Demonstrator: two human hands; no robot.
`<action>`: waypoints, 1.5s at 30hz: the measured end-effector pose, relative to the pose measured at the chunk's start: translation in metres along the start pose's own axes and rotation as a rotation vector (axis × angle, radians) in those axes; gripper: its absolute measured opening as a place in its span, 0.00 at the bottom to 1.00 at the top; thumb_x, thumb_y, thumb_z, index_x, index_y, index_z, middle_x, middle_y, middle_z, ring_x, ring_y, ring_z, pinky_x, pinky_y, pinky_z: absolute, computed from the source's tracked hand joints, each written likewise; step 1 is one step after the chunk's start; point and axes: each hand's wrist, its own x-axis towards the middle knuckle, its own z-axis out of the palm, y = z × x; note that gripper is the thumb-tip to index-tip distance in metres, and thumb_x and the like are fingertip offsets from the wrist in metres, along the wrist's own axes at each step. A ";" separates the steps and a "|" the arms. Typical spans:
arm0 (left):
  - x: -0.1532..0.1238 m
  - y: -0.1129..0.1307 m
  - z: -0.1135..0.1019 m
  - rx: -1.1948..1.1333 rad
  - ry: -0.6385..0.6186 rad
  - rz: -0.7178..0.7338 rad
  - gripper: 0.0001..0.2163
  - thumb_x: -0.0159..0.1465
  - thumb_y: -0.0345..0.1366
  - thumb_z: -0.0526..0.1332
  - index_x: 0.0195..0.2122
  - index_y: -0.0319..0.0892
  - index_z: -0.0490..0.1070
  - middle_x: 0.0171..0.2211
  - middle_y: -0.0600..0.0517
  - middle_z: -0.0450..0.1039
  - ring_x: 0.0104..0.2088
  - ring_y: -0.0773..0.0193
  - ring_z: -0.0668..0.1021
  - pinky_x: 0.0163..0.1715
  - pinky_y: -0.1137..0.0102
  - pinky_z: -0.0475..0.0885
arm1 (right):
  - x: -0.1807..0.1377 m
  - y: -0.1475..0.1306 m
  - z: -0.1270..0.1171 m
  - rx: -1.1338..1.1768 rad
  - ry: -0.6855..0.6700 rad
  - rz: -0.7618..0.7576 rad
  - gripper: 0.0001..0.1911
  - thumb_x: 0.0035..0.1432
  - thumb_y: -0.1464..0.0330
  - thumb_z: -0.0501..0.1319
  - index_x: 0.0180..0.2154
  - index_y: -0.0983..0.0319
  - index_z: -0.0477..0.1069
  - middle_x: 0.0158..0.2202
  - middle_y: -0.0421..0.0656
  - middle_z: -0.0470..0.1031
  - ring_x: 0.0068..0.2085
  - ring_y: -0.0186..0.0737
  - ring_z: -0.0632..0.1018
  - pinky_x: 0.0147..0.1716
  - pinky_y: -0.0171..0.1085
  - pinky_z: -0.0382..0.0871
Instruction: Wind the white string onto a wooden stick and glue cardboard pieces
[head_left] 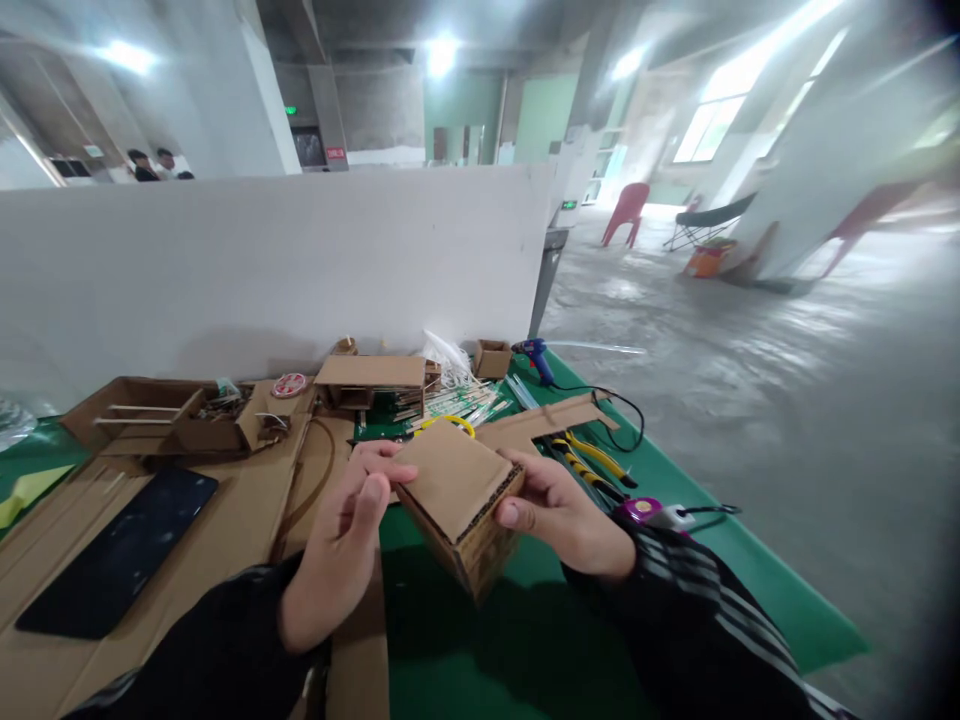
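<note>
A small corrugated cardboard box (pixel 459 505) hangs above the green table, gripped from both sides. My left hand (pixel 341 540) closes on its left edge, thumb and fingers pinching the top panel. On the right side my right hand (pixel 559 510) holds it too, with the thumb pressed against the front corner. Both sleeves are dark; the right one has white stripes.
On the green table (pixel 540 640) lie flat cardboard sheets (pixel 240 520), a black tablet (pixel 120 560), open cardboard boxes (pixel 180 415), a bundle of sticks (pixel 457 400), a blue glue gun (pixel 536 358) with cable, yellow-black pliers (pixel 592 465) and a pink-white tool (pixel 652 513). A white partition (pixel 262 260) stands behind.
</note>
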 end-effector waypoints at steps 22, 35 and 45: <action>0.037 0.015 0.016 -0.054 -0.426 -0.070 0.13 0.61 0.36 0.60 0.47 0.49 0.74 0.50 0.49 0.73 0.50 0.52 0.74 0.52 0.61 0.68 | -0.002 0.005 -0.018 0.121 -0.100 0.031 0.15 0.55 0.66 0.67 0.42 0.67 0.71 0.36 0.42 0.74 0.37 0.33 0.74 0.40 0.32 0.68; 0.032 0.014 0.020 -0.012 -0.400 -0.056 0.11 0.61 0.38 0.62 0.46 0.50 0.74 0.47 0.51 0.74 0.47 0.56 0.76 0.47 0.66 0.70 | -0.003 0.000 -0.015 0.090 -0.106 0.003 0.11 0.54 0.66 0.67 0.34 0.66 0.70 0.32 0.38 0.69 0.33 0.30 0.70 0.35 0.28 0.66; 0.027 0.014 0.014 -0.036 -0.373 0.015 0.10 0.61 0.37 0.62 0.44 0.48 0.74 0.46 0.49 0.76 0.46 0.55 0.76 0.48 0.64 0.70 | -0.002 -0.002 -0.008 0.061 -0.114 0.031 0.10 0.55 0.67 0.67 0.34 0.66 0.69 0.30 0.38 0.68 0.32 0.30 0.70 0.35 0.28 0.67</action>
